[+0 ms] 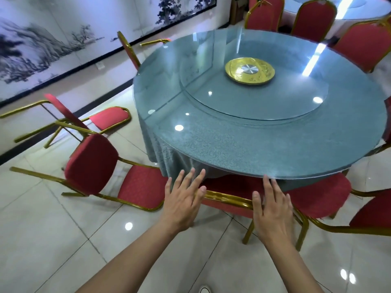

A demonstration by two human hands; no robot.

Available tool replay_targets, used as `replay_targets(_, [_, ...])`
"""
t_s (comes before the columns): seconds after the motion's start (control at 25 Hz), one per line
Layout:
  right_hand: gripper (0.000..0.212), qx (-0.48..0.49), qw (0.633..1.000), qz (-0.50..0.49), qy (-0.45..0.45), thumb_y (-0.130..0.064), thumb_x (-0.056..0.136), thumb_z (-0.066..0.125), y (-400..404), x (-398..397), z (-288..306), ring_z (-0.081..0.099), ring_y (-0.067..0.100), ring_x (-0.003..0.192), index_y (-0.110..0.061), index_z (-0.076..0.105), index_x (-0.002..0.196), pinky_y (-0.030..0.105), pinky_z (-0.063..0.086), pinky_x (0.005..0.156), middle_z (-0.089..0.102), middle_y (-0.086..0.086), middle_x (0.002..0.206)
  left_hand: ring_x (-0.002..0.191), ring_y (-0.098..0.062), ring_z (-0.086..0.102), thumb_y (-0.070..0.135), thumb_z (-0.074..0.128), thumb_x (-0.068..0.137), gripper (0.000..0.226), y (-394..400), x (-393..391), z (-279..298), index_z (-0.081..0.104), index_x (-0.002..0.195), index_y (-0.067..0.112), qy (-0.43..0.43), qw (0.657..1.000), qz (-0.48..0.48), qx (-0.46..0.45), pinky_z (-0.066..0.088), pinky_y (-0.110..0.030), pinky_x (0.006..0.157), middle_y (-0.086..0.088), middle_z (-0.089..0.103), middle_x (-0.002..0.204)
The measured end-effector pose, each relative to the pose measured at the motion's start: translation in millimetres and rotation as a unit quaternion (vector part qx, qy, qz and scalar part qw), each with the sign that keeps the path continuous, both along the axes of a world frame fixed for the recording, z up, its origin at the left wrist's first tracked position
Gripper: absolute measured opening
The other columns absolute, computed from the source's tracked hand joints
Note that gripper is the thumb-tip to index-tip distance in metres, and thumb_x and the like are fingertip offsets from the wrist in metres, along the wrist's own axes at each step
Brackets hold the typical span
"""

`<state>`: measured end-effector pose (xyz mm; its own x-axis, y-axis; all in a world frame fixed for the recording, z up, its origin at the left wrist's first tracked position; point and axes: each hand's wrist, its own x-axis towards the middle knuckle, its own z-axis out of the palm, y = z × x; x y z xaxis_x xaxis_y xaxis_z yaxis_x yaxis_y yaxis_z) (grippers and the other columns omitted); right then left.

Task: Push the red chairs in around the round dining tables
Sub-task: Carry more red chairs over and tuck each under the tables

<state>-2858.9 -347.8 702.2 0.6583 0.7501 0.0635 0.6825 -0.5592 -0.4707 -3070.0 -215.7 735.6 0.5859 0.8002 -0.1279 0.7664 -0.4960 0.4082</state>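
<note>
A round dining table (pixel 264 144) with a glass top and teal cloth fills the middle. Directly in front of me a red chair with a gold frame (pixel 227 198) stands tucked under the table's near edge. My left hand (pixel 182 199) and my right hand (pixel 273 210) are flat with fingers spread at the chair's top rail, gripping nothing. To the left a second red chair (pixel 93 163) stands away from the table, turned sideways. A third red chair (pixel 105 118) sits farther left, also pulled out.
More red chairs (pixel 319 197) crowd the table's right side and far side (pixel 313 20). A gold turntable hub (pixel 249 70) sits at the table's centre. A second table (pixel 359 9) stands at the back right. A painted wall (pixel 53 49) runs along the left above glossy floor tiles.
</note>
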Motion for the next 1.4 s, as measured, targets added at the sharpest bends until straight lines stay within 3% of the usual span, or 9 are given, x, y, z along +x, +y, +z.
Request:
replay_targets(0.24, [0.069, 0.033, 0.995, 0.099, -0.005, -0.058, 0.102, 0.018, 41.5, -48.6, 21.7, 0.026, 0.026, 0.152, -0.024, 0.027, 0.161, 0.05, 0.014, 0.126, 0.032, 0.009, 0.163, 0.153, -0.006, -0.018, 0.073, -0.022, 0.088, 0.068, -0.1, -80.8, 17.7, -0.009, 0.153, 0.057, 0.003, 0.995, 0.093, 0.026, -0.008, -0.044, 0.124, 0.017, -0.002, 0.168])
replay_targets(0.52, [0.067, 0.039, 0.968, 0.248, 0.003, -0.06, 0.103, 0.018, 139.6, -141.1, 37.8, 0.018, 0.021, 0.155, -0.029, 0.019, 0.162, 0.046, 0.01, 0.128, 0.024, 0.004, 0.167, 0.154, -0.009, -0.013, 0.067, -0.013, 0.097, 0.061, 25.8, -195.2, 6.7, -0.007, 0.156, 0.052, 0.006, 0.96, 0.271, 0.065, -0.006, -0.045, 0.125, 0.014, 0.002, 0.169])
replay_targets(0.68, [0.063, 0.03, 0.949, 0.313, 0.0, -0.052, 0.105, 0.029, 206.5, -201.8, 38.5, 0.016, 0.021, 0.156, -0.03, 0.016, 0.163, 0.049, 0.01, 0.128, 0.02, 0.003, 0.169, 0.155, -0.013, -0.014, 0.066, -0.017, 0.095, 0.064, 65.2, -241.9, 6.1, -0.007, 0.156, 0.05, -0.005, 0.944, 0.321, 0.075, -0.005, -0.048, 0.125, 0.011, 0.0, 0.17])
replay_targets(0.84, [0.063, 0.015, 0.936, 0.351, -0.001, -0.052, 0.104, 0.027, 270.8, -260.4, 42.2, 0.014, 0.02, 0.156, -0.035, 0.011, 0.163, 0.044, 0.008, 0.128, 0.014, 0.001, 0.17, 0.155, -0.015, -0.014, 0.067, -0.02, 0.092, 0.066, 113.5, -283.9, 8.5, -0.011, 0.156, 0.05, -0.026, 0.935, 0.347, 0.073, -0.003, -0.051, 0.124, 0.01, -0.001, 0.17])
replay_targets(1.12, [0.062, -0.008, 0.925, 0.38, 0.001, -0.052, 0.105, 0.03, 354.8, -295.4, 24.1, 0.018, 0.022, 0.155, -0.037, 0.013, 0.162, 0.044, 0.01, 0.128, 0.017, 0.001, 0.17, 0.156, -0.018, -0.005, 0.063, -0.011, 0.098, 0.062, 169.4, -318.7, -16.9, -0.006, 0.157, 0.048, -0.026, 0.927, 0.368, 0.062, -0.003, -0.048, 0.125, 0.005, 0.006, 0.17])
replay_targets(1.4, [0.06, -0.042, 0.907, 0.419, 0.022, -0.052, 0.106, 0.03, 465.7, -280.6, -17.1, 0.019, 0.021, 0.154, -0.04, 0.011, 0.162, 0.045, 0.015, 0.127, 0.018, -0.001, 0.169, 0.156, -0.017, -0.002, 0.062, -0.009, 0.099, 0.061, 254.4, -298.6, -55.5, -0.006, 0.158, 0.047, -0.007, 0.91, 0.413, 0.031, 0.001, -0.049, 0.125, 0.004, 0.007, 0.17])
